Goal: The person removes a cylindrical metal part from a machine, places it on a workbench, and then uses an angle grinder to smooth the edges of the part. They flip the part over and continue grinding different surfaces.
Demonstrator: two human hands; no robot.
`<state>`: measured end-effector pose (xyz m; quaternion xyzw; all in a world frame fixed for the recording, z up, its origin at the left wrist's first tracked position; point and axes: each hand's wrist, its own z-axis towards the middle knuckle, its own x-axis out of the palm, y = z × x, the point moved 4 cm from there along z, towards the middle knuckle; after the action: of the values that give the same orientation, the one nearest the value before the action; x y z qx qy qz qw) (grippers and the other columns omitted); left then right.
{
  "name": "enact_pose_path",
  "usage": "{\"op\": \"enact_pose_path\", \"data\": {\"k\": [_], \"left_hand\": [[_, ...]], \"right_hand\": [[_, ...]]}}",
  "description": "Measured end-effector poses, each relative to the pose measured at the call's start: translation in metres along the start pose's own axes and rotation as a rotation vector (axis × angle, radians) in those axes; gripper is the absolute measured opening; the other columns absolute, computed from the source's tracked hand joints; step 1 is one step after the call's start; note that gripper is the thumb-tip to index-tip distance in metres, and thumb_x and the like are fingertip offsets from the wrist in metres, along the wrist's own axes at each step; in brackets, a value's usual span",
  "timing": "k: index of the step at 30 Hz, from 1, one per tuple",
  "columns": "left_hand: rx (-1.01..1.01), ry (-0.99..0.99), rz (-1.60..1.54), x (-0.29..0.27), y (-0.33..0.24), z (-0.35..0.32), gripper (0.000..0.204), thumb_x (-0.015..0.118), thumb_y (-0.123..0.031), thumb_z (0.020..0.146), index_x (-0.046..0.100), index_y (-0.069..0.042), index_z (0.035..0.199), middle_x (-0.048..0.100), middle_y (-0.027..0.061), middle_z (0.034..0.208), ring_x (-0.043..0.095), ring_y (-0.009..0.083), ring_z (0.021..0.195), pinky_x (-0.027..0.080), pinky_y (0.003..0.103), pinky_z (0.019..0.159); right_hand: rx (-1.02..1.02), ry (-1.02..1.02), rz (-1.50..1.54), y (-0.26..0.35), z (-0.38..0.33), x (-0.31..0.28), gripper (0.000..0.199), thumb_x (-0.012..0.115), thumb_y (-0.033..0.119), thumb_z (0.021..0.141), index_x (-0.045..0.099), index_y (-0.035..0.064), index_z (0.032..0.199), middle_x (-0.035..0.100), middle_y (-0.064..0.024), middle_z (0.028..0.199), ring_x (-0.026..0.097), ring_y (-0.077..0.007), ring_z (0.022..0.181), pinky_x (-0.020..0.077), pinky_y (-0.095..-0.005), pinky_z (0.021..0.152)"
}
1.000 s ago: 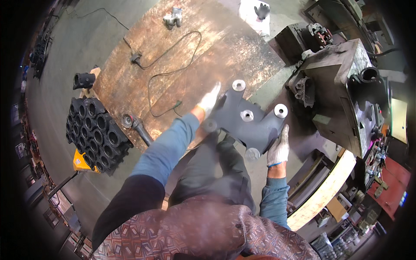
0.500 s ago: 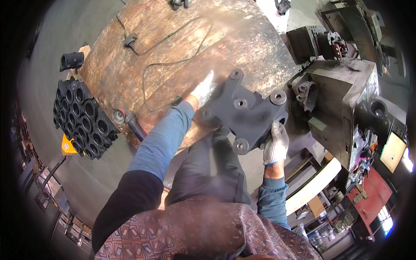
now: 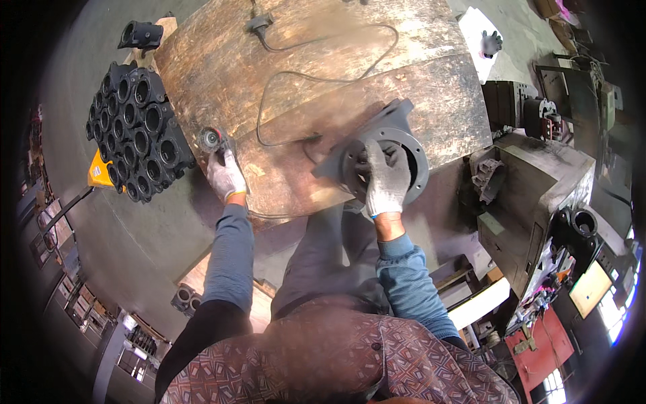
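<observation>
At the table's left edge my left hand [image 3: 227,178], in a white work glove, is closed round an angle grinder [image 3: 214,139] whose round head points away from me. A dark grey metal casting [image 3: 420,149] lies near the front edge of the table, its round flange with bolt holes facing up. Over the near side of that flange sits my right hand [image 3: 388,180], in a grey-and-white glove. Its fingers curl into the round opening and grip the casting; the fingertips are partly hidden inside.
A worn wooden table [image 3: 323,57] carries a loose black cable [image 3: 296,74]. On the left several black ring-shaped castings [image 3: 138,131] stand stacked by a yellow pallet jack [image 3: 101,170]. A metal cabinet [image 3: 538,182] stands at the right; a black glove [image 3: 492,44] lies on a white surface beyond.
The casting, held up in both hands before, now rests on the table with its flange upward. My left hand has moved left and taken hold of the grinder.
</observation>
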<state>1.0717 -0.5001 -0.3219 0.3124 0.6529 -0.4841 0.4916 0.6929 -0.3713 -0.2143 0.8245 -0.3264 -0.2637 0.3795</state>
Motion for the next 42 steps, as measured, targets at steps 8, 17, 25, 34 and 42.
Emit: {"op": "enact_pose_path", "data": {"k": [8, 17, 25, 34, 42], "left_hand": [[-0.192, 0.305, 0.243, 0.069, 0.115, -0.008, 0.081, 0.084, -0.051, 0.076, 0.055, 0.004, 0.128, 0.068, 0.0263, 0.120, 0.067, 0.0432, 0.110, 0.051, 0.051, 0.097], [-0.189, 0.582, -0.727, 0.024, 0.091, -0.035, 0.049, 0.075, -0.043, 0.093, 0.065, 0.001, 0.113, 0.065, 0.0088, 0.096, 0.062, 0.0228, 0.079, 0.055, 0.038, 0.070], [-0.049, 1.298, -1.082, -0.186, -0.078, -0.237, 0.041, 0.070, -0.017, 0.096, 0.054, 0.005, 0.127, 0.067, 0.0143, 0.099, 0.067, 0.0211, 0.081, 0.057, 0.031, 0.069], [0.467, 1.462, -0.622, -0.226, -0.180, -0.396, 0.046, 0.073, -0.020, 0.094, 0.056, 0.005, 0.129, 0.070, 0.0162, 0.104, 0.070, 0.0220, 0.092, 0.059, 0.034, 0.078], [0.846, 1.066, -0.144, -0.243, -0.174, -0.470, 0.091, 0.075, -0.045, 0.081, 0.036, 0.002, 0.149, 0.062, 0.0316, 0.127, 0.066, 0.0460, 0.110, 0.055, 0.048, 0.092]], "right_hand": [[-0.148, 0.145, -0.176, 0.001, 0.037, -0.038, 0.025, 0.057, 0.019, 0.102, 0.063, 0.0039, 0.120, 0.069, -0.0131, 0.102, 0.066, -0.0279, 0.096, 0.0534, -0.0392, 0.087], [-0.414, 0.018, -0.147, 0.043, -0.050, -0.062, 0.035, 0.059, 0.035, 0.098, 0.064, 0.0076, 0.118, 0.068, -0.0215, 0.103, 0.067, -0.0389, 0.095, 0.0527, -0.0446, 0.082], [-0.021, 0.693, -0.094, 0.000, -0.200, -0.069, 0.066, 0.072, 0.050, 0.090, 0.057, 0.0005, 0.131, 0.066, -0.0148, 0.123, 0.062, -0.0266, 0.112, 0.0503, -0.0397, 0.093], [0.151, 0.493, 0.799, -0.015, -0.252, -0.211, 0.038, 0.081, 0.021, 0.087, 0.067, -0.0004, 0.116, 0.071, -0.0071, 0.096, 0.067, -0.0182, 0.083, 0.0578, -0.0339, 0.080], [0.063, 0.054, 0.720, -0.049, -0.256, -0.254, 0.029, 0.070, 0.019, 0.092, 0.064, -0.0013, 0.112, 0.071, -0.0123, 0.092, 0.070, -0.0246, 0.074, 0.0574, -0.0357, 0.069]]}}
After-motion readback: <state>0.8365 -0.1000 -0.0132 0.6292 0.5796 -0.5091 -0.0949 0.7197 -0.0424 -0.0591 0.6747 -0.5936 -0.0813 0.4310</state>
